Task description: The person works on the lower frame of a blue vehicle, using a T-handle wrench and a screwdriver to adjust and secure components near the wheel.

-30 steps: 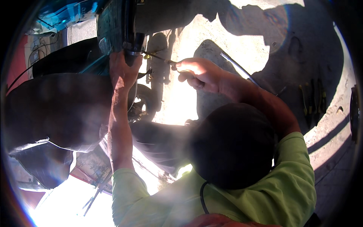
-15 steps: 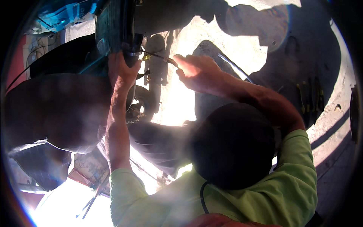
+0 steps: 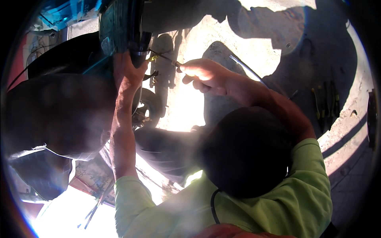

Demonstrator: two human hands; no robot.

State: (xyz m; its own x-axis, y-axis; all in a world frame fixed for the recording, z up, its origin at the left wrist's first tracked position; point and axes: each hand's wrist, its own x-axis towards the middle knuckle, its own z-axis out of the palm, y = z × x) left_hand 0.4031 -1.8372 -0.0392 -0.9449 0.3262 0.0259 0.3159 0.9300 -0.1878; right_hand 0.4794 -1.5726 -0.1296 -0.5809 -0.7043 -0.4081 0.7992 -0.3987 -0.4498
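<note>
My left hand (image 3: 127, 69) reaches up and grips the lower edge of a dark round wheel drum (image 3: 119, 23) at the top left. My right hand (image 3: 204, 74) is shut on a thin metal rod (image 3: 164, 59). The rod's tip points at the drum's hub, just right of my left hand. A thin cable (image 3: 248, 70) runs back from behind my right hand. Both arms wear light green sleeves. A dark rounded head covering (image 3: 246, 152) fills the middle and hides what lies under it.
A large dark curved body, like a tyre or fender (image 3: 59, 111), fills the left. Dark suspension parts (image 3: 160, 83) hang below the drum. Several hand tools (image 3: 325, 103) lie on the sunlit concrete ground (image 3: 349, 135) at the right, which is crossed by deep shadows.
Both hands have crept slightly upward toward the drum. The rod's tip now sits closer to the hub. The grips are unchanged.
</note>
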